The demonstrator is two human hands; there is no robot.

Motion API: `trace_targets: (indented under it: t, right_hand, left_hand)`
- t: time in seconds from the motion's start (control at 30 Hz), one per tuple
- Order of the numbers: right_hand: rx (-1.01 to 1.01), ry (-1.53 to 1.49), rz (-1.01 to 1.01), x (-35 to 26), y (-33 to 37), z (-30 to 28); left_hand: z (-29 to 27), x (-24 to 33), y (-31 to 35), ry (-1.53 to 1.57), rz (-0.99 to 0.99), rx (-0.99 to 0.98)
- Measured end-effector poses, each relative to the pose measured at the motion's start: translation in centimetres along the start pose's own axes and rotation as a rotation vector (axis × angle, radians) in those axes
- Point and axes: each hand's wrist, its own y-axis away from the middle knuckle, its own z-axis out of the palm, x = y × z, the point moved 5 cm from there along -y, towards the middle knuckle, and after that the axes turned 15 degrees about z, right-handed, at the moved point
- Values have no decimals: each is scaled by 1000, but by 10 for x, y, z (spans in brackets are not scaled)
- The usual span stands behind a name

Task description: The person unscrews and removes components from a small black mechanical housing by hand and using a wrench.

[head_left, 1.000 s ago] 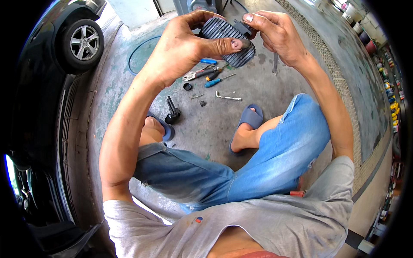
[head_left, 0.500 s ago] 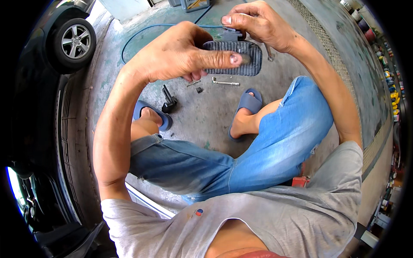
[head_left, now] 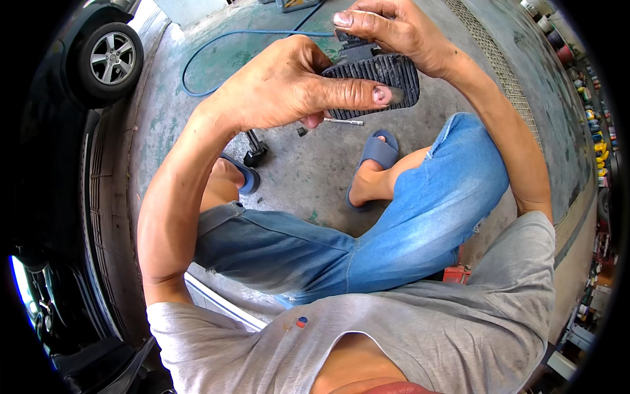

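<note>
My left hand [head_left: 282,92] is wrapped round a black ribbed pedal pad [head_left: 405,75], thumb lying across its ribs. Behind the pad's far edge a dark bracket [head_left: 357,51] sticks up. My right hand [head_left: 403,33] is closed at that bracket, its thumb over the top; whether another small piece is inside those fingers is hidden. On the floor below lie a silver socket wrench [head_left: 346,121], partly covered by my left hand, a small black block [head_left: 302,131] and a black bracket-like part [head_left: 254,154] beside my left sandal.
A dark car with a silver-spoked wheel [head_left: 113,59] stands at the left. A blue hose [head_left: 216,43] curves over the floor. A metal drain grating [head_left: 505,79] runs along the right, with bottles and cans [head_left: 600,148] beyond. Something red [head_left: 456,274] sits beside my right thigh.
Both hands stay on the pedal piece, and the pad has shifted right and tilted. A wrench end that showed below my right hand is no longer visible.
</note>
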Motion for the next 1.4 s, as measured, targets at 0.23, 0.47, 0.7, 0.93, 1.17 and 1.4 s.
trace_targets:
  t: [0.23, 0.47, 0.7, 0.93, 1.17, 1.4]
  right_hand:
    - [11, 15, 48, -4, 3, -2]
    - [35, 9, 0, -10, 3, -2]
    - [91, 13, -35, -7, -1, -9]
    - [134, -90, 95, -5, 3, -13]
    - [138, 39, -3, -4, -4, -13]
    - [395, 340, 14, -3, 2, -37]
  left_hand:
    - [-1, -3, -2, -74, 31, 20]
    - [-4, -4, -2, -94, 27, 53]
    - [-10, -2, 1, -132, 44, 130]
    - [-10, -6, -1, -112, 58, 164]
    - [-14, -12, 0, -182, 40, 196]
    - [-36, -18, -1, -74, 64, 411]
